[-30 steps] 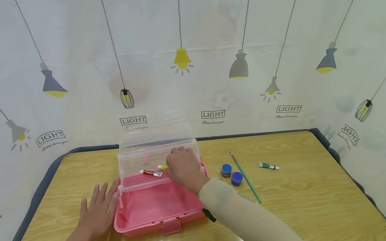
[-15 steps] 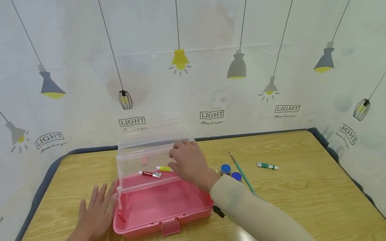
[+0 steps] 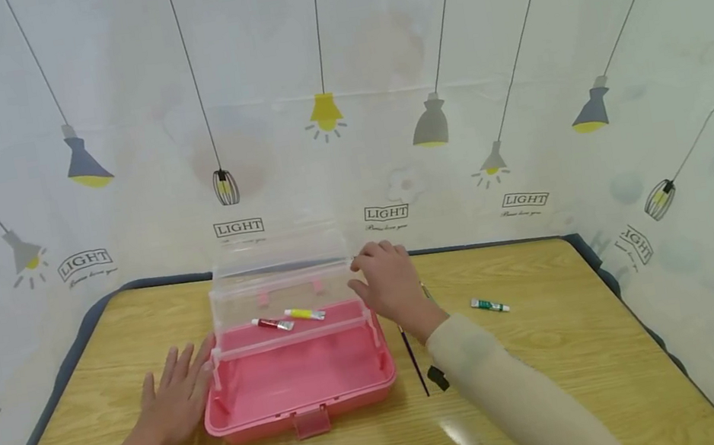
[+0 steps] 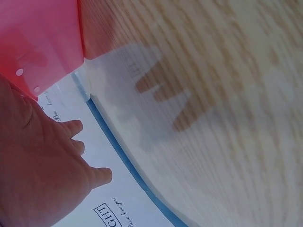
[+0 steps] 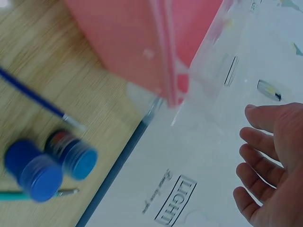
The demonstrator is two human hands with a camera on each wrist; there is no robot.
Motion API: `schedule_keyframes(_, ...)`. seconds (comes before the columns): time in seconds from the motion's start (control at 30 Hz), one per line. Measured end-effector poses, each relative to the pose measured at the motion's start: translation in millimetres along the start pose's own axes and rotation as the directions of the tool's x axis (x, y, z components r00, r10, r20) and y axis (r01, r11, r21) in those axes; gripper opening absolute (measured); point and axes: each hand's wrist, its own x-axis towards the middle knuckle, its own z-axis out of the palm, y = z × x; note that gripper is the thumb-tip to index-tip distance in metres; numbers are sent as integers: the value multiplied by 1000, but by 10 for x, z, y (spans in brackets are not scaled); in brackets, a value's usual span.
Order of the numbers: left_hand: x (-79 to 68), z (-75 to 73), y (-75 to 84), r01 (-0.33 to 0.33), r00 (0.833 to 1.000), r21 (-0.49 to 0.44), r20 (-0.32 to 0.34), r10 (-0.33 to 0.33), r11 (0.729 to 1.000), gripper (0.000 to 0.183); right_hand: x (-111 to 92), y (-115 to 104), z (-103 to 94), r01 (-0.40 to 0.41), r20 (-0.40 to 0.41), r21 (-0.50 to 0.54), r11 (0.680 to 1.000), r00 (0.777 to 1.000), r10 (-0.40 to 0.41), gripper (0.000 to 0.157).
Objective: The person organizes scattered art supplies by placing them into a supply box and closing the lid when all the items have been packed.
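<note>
A pink plastic box [image 3: 301, 381] stands with its clear lid [image 3: 281, 295] swung up at the back. Behind a translucent strip at the box's rear lie a red paint tube [image 3: 273, 324] and a yellow paint tube [image 3: 305, 314], side by side. My left hand [image 3: 172, 400] rests along the box's left side, its fingers straight. Above the box's back right corner is my right hand [image 3: 388, 283], fingers loosely bent and holding nothing, as the right wrist view confirms.
Right of the box lies a dark blue paintbrush [image 3: 414, 360]. Two blue paint jars [image 5: 40, 177] and a teal paintbrush [image 5: 14, 195] are beside it, hidden by the right arm in the head view. A green paint tube [image 3: 489, 305] lies farther right. A printed curtain [image 3: 296, 185] hangs behind the table.
My right hand has let go of the yellow paint tube and moved right, away from the box's rear. The tube now lies fully in sight. My left hand has stayed at the box's side.
</note>
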Motion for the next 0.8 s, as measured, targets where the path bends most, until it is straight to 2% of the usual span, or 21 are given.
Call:
schedule_keyframes(0.27,16,8,-5,-2,1000,4,8,2,1000,66,-152,464,-1,-83,12,10,996,996,83,25)
schedule_keyframes(0.8,34,8,-30,-5,1000,10,13,5,1000,66,-703,1541,142,-211,97,-88,973,971,219,27)
